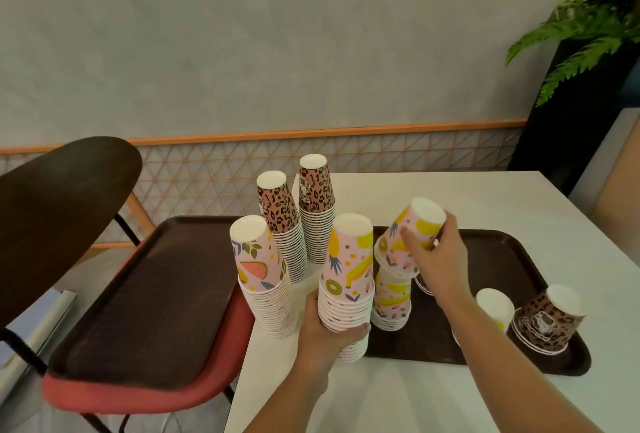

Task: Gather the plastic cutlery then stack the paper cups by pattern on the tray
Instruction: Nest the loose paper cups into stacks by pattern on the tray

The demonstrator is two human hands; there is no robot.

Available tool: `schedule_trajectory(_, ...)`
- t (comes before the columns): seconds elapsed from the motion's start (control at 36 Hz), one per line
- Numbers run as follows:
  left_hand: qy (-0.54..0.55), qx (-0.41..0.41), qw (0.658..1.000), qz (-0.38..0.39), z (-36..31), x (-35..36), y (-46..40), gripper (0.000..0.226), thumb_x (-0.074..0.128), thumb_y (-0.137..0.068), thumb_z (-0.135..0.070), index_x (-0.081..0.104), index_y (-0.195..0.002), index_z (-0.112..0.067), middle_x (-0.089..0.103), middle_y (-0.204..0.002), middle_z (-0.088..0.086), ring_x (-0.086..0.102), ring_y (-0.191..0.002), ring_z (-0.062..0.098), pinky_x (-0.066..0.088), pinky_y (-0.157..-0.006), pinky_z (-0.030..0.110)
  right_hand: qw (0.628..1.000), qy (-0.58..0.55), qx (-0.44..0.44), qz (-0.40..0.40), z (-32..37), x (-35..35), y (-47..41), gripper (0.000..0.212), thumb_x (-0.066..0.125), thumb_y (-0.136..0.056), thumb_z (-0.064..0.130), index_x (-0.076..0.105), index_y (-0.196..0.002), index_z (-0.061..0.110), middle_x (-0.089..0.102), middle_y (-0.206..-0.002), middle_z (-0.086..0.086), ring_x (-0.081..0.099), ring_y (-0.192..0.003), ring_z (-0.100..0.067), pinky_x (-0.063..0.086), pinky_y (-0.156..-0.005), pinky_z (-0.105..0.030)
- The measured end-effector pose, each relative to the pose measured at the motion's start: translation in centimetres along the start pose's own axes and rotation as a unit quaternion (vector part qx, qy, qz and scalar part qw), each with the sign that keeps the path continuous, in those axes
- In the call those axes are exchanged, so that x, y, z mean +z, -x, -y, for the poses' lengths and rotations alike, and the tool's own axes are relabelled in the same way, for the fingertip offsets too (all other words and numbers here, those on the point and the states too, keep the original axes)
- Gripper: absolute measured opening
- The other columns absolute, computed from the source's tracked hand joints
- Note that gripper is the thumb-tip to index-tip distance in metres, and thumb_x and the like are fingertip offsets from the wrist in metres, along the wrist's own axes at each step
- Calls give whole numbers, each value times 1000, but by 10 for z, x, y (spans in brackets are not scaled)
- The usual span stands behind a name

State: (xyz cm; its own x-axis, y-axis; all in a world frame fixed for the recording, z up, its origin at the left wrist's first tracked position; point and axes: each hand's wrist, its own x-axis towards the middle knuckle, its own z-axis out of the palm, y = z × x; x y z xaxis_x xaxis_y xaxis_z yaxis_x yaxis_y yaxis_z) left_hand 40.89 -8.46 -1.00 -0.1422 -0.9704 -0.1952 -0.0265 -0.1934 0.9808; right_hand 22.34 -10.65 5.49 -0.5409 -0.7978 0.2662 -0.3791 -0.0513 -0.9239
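While our left hand (325,325) grips the tall fruit-pattern stack (348,280) near its base at the table's (485,197) left edge, our right hand (437,256) holds a tilted fruit cup (410,237) above a short fruit stack (393,297) on the tray (512,259). Two leopard stacks (317,204) stand behind.

A table (450,211) fills the lower right of the frame, with a tray (491,245) lying on its right half. Four tall cup stacks (346,280) stand upside down at centre frame on the table's left edge, two behind two. A shorter stack (393,301) sits on the tray just right of them; two more short stacks (547,322) stand at the tray's right end. At lower left, a second tray (145,294) rests on a chair (138,394).
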Motion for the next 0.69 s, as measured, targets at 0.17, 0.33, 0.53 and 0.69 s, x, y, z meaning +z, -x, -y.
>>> schedule_trajectory(0.17,1,8,1000,2,-5,1,-1,77,89,-48,-13,48,-108,-40,62,-115,-12,57,-107,8,50,-94,41,995,52,-40,74,8,8,15,79,69,-74,44,31,-139,22,37,-144,6,34,-131,-10,29,-99,-22)
schedule_trajectory(0.33,9,9,1000,-3,-10,2,0,74,89,-52,-6,51,-106,-39,64,-112,-13,60,-103,5,52,-92,39,966,12,-106,236,42,15,26,70,71,-74,41,37,-134,28,51,-126,18,47,-108,16,37,-87,-3)
schedule_trajectory(0.53,9,7,1000,-3,-14,3,2,72,88,-56,-4,48,-103,-41,62,-109,-18,56,-99,-1,52,-91,38,968,-20,-100,229,50,18,29,50,73,-77,27,44,-117,35,58,-101,26,56,-92,17,45,-73,-3)
schedule_trajectory(0.69,8,4,1000,0,-11,1,2,82,91,-39,-21,52,-110,-38,66,-111,-13,62,-102,4,52,-93,40,974,-52,-96,200,53,16,27,48,72,-77,27,48,-118,28,63,-105,14,61,-98,3,51,-79,-12)
